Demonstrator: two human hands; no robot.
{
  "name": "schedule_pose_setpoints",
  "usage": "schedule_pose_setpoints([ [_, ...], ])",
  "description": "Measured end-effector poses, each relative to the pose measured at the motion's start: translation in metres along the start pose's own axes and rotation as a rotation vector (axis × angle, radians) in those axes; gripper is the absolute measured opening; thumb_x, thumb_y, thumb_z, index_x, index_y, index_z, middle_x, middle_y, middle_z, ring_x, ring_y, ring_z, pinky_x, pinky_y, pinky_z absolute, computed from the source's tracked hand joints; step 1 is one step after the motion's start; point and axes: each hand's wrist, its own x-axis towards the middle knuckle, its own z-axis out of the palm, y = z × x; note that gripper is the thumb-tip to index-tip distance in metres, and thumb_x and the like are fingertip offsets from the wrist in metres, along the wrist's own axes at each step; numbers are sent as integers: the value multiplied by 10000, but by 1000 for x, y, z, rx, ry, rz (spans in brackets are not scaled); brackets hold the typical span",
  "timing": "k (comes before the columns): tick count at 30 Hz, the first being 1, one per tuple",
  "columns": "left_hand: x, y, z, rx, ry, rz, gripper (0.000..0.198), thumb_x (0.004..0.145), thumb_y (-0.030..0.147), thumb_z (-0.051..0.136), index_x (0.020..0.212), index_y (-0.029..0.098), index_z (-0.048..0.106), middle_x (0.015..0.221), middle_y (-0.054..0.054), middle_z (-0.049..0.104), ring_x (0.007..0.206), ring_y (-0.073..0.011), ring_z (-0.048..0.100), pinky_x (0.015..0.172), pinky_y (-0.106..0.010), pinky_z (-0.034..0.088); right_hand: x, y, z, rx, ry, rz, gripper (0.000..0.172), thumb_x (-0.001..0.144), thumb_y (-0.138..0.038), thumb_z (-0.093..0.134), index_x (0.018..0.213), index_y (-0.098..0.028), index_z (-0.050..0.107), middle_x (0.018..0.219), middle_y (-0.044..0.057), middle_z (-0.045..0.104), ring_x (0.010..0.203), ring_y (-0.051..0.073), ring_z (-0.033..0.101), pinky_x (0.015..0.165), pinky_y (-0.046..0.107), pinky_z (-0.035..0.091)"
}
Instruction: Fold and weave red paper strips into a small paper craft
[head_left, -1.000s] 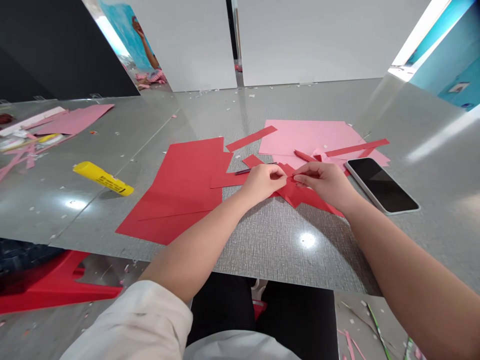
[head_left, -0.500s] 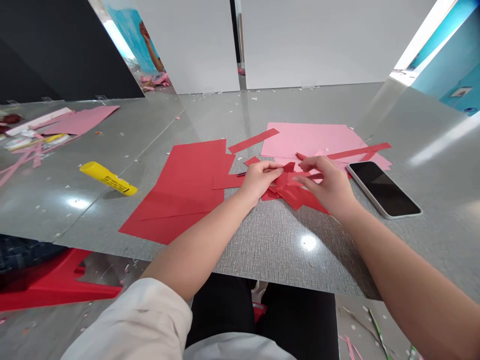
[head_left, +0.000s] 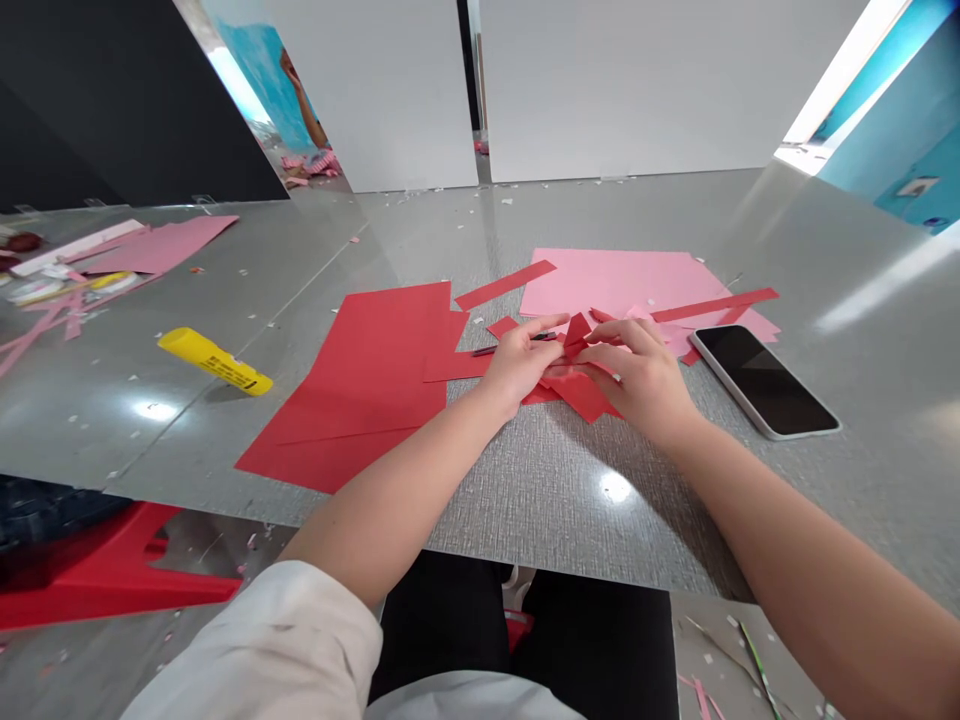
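Observation:
My left hand (head_left: 517,362) and my right hand (head_left: 637,375) meet over a jagged piece of red paper (head_left: 581,395), both pressing and pinching it. A thin dark tool (head_left: 491,350) lies under my left fingers, and its exact kind is hard to tell. To the left spreads a large red paper sheet (head_left: 352,400). Behind my right hand lies a pink paper sheet (head_left: 615,280) with a long red strip (head_left: 712,305) across it. A black-screened smartphone (head_left: 763,382) lies just right of my right hand.
A yellow glue stick (head_left: 215,362) lies on the grey table (head_left: 570,500) at left. Pink paper offcuts (head_left: 161,250) lie further left. Paper scraps dot the tabletop. A red plastic stool (head_left: 97,575) stands below the table's near left edge.
My right hand has moved left and closed in on the red piece, bringing both hands closer together. The red piece now looks more gathered between them.

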Motion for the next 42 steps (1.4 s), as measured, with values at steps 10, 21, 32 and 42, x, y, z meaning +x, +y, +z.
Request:
schedule_pose_setpoints([
  [10,0,0,-2,41,-21,-39,101,777,216,599,823,133,632,768,-44,651,712,-113,621,717,-296,507,3,3,-8,212,-69,64,147,823,-211,509,807,-256,648,880,43,635,950,216,571,901,469,434],
  [21,-1,-3,-1,124,-40,34,179,736,179,637,912,143,634,734,-25,654,719,-118,623,729,-304,500,3,-1,-5,642,-71,584,128,766,-327,594,776,-201,616,839,54,672,960,233,612,854,426,486],
  [32,-4,2,1,90,-86,17,159,757,188,611,910,149,616,780,-37,667,746,-131,647,741,-298,511,1,4,0,788,-45,651,159,722,-353,640,758,-200,620,787,46,678,790,208,650,769,430,540],
  [42,-3,-2,-1,142,-86,58,312,725,155,644,1021,170,543,713,-23,656,729,-143,644,726,-313,505,1,2,1,878,-15,696,162,704,-300,666,822,-208,605,828,54,677,926,230,631,766,404,542],
])
